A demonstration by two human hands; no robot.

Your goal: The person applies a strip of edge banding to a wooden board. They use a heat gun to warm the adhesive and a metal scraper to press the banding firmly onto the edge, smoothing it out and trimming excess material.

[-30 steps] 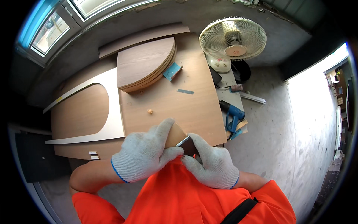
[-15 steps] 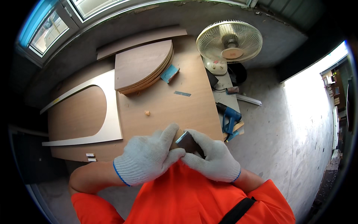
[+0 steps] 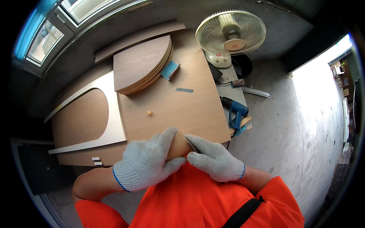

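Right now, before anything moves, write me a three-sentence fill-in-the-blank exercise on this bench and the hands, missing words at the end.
1. The left hand grips a tan piece, while a thin dark piece is held in the person's ____ hand.
2. The pistol-shaped power tool is coloured black and ____.
3. In this picture, the stacked curved boards lie to the ____ of the fan.

Missing words: right; blue; left.
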